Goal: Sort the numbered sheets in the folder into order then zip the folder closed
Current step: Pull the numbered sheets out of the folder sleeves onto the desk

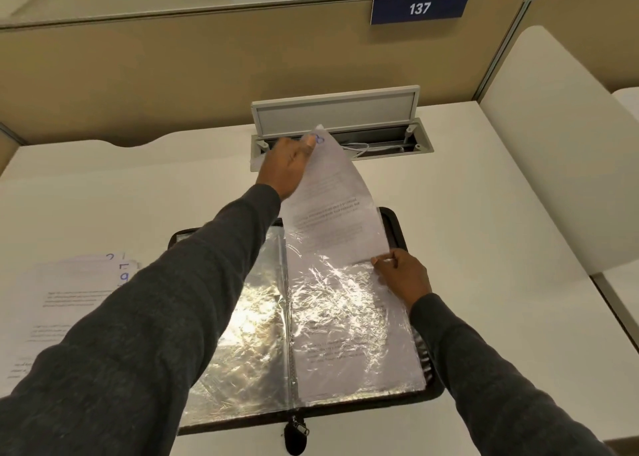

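White desktop (484,213) spreads under both my arms inside a beige-walled cubicle. Nearest me lies the black zip-around folder (345,416), open flat, its dark zip pull (295,433) hanging off the near edge. Crinkled clear plastic sleeves (249,334) fill both halves and glare under the light. To my left, just beside the folder, a loose pile of white printed sheets (62,303) rests on the desk, blue handwritten numbers showing at its far edge.

My right hand (403,277) rests on the right-hand page, thumb and fingers pinching at the sleeve's top edge where the paper comes out. Further off, my left hand (287,167) is raised, fingers closed on the top corner of a white printed sheet (339,213) that bows between both hands, its lower end inside the sleeve. A blue number sits by my fingertips; I cannot read it surely.

I judge this is the emptying or refilling of sleeves, with the ordering not finished and the zip untouched. Next calls for a straight, even pull so the paper neither creases nor snags.

Beyond stand a grey open cable hatch (335,113) and a blue sign reading 137 (420,7).
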Tool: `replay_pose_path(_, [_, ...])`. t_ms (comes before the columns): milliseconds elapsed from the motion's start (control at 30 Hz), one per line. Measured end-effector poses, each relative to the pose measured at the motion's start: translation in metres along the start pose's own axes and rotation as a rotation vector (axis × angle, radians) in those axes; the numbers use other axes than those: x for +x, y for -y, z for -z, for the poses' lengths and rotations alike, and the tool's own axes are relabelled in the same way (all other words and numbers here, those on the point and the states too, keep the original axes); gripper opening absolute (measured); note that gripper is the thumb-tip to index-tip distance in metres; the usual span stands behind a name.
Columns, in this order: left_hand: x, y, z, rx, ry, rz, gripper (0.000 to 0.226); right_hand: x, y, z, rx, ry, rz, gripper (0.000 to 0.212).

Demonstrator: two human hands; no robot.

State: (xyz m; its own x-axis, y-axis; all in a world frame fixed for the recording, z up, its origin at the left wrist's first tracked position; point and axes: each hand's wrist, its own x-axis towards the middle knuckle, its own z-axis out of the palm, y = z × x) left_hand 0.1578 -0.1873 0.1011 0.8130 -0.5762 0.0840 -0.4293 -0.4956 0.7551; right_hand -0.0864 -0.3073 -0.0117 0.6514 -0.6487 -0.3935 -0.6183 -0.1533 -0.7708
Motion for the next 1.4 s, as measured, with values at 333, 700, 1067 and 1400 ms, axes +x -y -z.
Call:
replay_pose_path(333, [-0.008,0.007,0.103,0.032,-0.471,-0.247,0.03,-0.013,0.024,-0.009,-0.078,0.18,0.072,0.038])
replay_pose_path(700, [-0.069,0.049,0.26,0.296,-0.808,-0.267,0.034,-0.065,0.134,-0.099,0.106,0.394,0.239,0.027])
replay_pose_path(1067, [-0.126,0.152,0.315,0.599,-0.561,-0.09,0.045,-0.112,0.137,-0.228,0.047,0.69,0.224,0.022])
replay_pose_path(1400, [-0.163,0.265,0.251,0.715,0.042,0.146,0.044,-0.113,0.123,-0.228,-0.102,0.611,0.353,0.016])
